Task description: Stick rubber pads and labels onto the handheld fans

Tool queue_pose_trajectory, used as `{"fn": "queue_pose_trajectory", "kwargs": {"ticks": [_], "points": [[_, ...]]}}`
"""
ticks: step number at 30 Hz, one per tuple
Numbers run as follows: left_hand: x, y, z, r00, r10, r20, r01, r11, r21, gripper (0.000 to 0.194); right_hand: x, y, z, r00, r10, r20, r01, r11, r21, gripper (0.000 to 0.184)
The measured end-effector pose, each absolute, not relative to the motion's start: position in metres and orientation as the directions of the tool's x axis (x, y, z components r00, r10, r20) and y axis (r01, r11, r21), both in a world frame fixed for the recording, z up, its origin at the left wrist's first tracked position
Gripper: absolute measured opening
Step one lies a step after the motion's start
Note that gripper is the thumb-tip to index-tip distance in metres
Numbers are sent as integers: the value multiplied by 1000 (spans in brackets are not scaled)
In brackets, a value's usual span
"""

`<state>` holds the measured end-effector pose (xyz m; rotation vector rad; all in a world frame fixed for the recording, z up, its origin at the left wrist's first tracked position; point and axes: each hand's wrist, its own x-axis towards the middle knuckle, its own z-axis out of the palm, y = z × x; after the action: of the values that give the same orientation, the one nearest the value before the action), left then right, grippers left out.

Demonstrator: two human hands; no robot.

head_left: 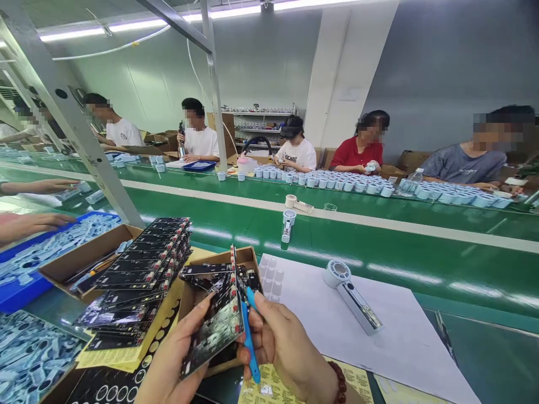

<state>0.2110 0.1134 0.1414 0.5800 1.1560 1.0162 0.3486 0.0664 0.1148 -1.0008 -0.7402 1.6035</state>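
My left hand point(179, 342) grips a black circuit board panel point(217, 328), tilted up on edge with a row of red and white parts along its side. In my right hand point(284, 336) is a pair of blue-handled pliers point(251, 350), whose jaws are hidden behind the panel's edge. Below the hands stands a cardboard box point(248, 255) with loose black boards inside. Just left of it, a fanned stack of similar panels point(143, 264) rests on yellow sheets point(113, 356).
A light-blue handheld fan point(356, 303) lies on white paper point(404, 342) at right, with tweezers point(444, 334) beyond. Blue plastic parts fill a blue tray point(8, 297) at left, near another person's hands point(37, 224). Several people sit across the green conveyor point(236, 210). A metal post point(88, 146) rises at left.
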Motion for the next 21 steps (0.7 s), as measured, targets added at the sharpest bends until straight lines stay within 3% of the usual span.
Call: {"fn": "queue_pose_trajectory", "kwargs": {"ticks": [3, 7, 9, 13, 17, 21], "points": [[206, 112, 150, 13, 904, -427, -378, 399, 835, 18, 356, 70, 116, 13, 972, -233, -218, -225, -950, 67], [200, 113, 153, 36, 931, -364, -299, 357, 885, 29, 367, 68, 122, 76, 976, -204, 38, -207, -978, 62], [200, 116, 146, 62, 930, -362, -248, 365, 897, 33, 371, 66, 124, 65, 975, -212, 61, -216, -974, 62], [202, 125, 124, 38, 938, -344, -219, 344, 913, 51, 373, 59, 126, -53, 962, -269, -59, -272, -961, 65], [203, 127, 117, -62, 980, -187, -255, 166, 953, 36, 371, 41, 130, -143, 947, -289, -61, -299, -952, 70], [204, 122, 124, -114, 993, -40, -208, 16, 978, 30, 367, 23, 131, 7, 948, -319, 78, -318, -945, 66]]}}
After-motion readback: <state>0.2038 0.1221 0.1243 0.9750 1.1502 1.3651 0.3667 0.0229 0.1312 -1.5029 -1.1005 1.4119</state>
